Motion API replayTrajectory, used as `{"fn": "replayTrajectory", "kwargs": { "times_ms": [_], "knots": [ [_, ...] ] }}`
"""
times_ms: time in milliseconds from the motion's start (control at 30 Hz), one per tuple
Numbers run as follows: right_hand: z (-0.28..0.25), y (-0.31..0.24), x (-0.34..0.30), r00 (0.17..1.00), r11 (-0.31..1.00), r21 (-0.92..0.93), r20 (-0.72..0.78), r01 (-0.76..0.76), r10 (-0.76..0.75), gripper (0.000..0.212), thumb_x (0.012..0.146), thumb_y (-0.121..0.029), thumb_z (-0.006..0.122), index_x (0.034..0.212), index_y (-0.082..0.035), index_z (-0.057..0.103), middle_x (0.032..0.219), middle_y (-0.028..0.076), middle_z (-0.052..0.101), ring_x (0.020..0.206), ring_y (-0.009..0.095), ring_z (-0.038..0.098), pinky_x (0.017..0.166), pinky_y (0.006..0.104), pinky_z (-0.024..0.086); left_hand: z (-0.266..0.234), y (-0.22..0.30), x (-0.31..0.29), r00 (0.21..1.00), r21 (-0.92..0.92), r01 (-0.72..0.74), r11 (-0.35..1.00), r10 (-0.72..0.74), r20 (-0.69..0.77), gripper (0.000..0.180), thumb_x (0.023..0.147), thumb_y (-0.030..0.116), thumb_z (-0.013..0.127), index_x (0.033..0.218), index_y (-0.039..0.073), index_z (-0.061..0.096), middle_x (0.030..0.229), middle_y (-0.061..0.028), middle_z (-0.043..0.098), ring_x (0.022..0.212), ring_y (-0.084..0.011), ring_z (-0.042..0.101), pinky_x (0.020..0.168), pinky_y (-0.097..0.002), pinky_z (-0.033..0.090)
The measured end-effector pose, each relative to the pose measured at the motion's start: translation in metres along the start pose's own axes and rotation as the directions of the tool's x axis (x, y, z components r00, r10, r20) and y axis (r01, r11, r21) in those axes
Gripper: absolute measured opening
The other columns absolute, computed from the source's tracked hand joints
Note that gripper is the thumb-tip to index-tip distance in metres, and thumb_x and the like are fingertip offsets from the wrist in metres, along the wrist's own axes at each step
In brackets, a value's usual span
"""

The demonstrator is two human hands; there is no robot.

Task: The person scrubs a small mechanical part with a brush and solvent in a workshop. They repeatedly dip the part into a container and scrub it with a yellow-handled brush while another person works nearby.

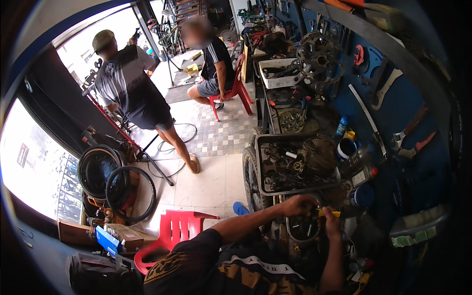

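Note:
My left hand (298,205) reaches across above a round metal-rimmed container (302,238) holding small parts. Its fingers are curled together, and what they pinch, if anything, is too small to make out. Close beside it, on the right, my right hand (332,223) is closed around a small yellow object (336,213), perhaps a tool handle. Only a short piece of the yellow shows past the fingers. Just beyond both hands lies a large black tray (261,162) full of greasy bicycle parts.
A bicycle tire (250,182) stands against the bench's left side. A red chair (179,228) is behind my left arm. Bottles and a blue-labelled tub (361,195) crowd the right. Hand tools hang on the blue wall (368,113). Two people are farther off, one seated.

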State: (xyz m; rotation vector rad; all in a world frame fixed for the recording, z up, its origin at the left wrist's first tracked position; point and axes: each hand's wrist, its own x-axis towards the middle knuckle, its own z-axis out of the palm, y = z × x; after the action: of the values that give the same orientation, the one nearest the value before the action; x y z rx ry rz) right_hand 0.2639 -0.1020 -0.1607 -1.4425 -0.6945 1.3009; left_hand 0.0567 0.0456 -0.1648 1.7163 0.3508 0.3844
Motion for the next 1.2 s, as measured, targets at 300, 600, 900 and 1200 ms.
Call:
{"fn": "replayTrajectory", "kwargs": {
  "times_ms": [300, 600, 900, 1200],
  "knots": [
    [-0.012, 0.022, 0.002, 0.976, 0.886, 0.424, -0.019, -0.188, 0.217, 0.028, 0.105, -0.036, 0.063, 0.113, -0.010, 0.067, 0.086, 0.010, 0.076, 0.066, 0.020, 0.070, 0.056, 0.0306, 0.051, 0.001, 0.010, 0.004, 0.991, 0.057, -0.137, 0.989, 0.137, 0.011, 0.056, 0.081, -0.005, 0.078, 0.134, 0.004, 0.067, 0.132, -0.0119, 0.071, 0.126, -0.0247, 0.066, 0.107, -0.0391, 0.052],
    [0.004, 0.003, -0.020, 0.990, 0.985, -0.106, -0.015, 0.139, -0.141, 0.026, 0.103, -0.030, 0.070, 0.111, -0.005, 0.072, 0.088, 0.005, 0.074, 0.071, 0.018, 0.069, 0.063, 0.0290, 0.053, 0.003, -0.007, 0.002, 1.000, -0.032, -0.022, 0.999, 0.022, 0.010, 0.050, 0.088, 0.001, 0.080, 0.135, 0.003, 0.066, 0.122, -0.0088, 0.072, 0.114, -0.0179, 0.067, 0.097, -0.0346, 0.056],
    [0.030, -0.035, -0.042, 0.672, 0.354, -0.669, 0.298, 0.654, -0.678, 0.028, 0.089, -0.015, 0.080, 0.113, -0.001, 0.077, 0.101, 0.014, 0.076, 0.094, 0.034, 0.068, 0.084, 0.0431, 0.056, 0.008, 0.001, -0.001, 0.774, -0.457, 0.619, 0.639, -0.596, 0.214, 0.059, 0.104, 0.050, 0.066, 0.134, -0.001, 0.064, 0.111, -0.0131, 0.076, 0.098, -0.0188, 0.074, 0.090, -0.0344, 0.058],
    [0.025, -0.036, -0.040, 0.758, 0.486, -0.670, 0.180, 0.561, -0.628, 0.028, 0.095, -0.023, 0.076, 0.112, 0.000, 0.077, 0.101, 0.015, 0.076, 0.097, 0.031, 0.068, 0.089, 0.0410, 0.055, 0.010, 0.002, 0.007, 0.965, -0.217, 0.239, 0.946, -0.257, -0.056, 0.042, 0.104, 0.024, 0.071, 0.141, 0.004, 0.063, 0.123, -0.0113, 0.071, 0.107, -0.0156, 0.069, 0.091, -0.0337, 0.059]
  ]
}}
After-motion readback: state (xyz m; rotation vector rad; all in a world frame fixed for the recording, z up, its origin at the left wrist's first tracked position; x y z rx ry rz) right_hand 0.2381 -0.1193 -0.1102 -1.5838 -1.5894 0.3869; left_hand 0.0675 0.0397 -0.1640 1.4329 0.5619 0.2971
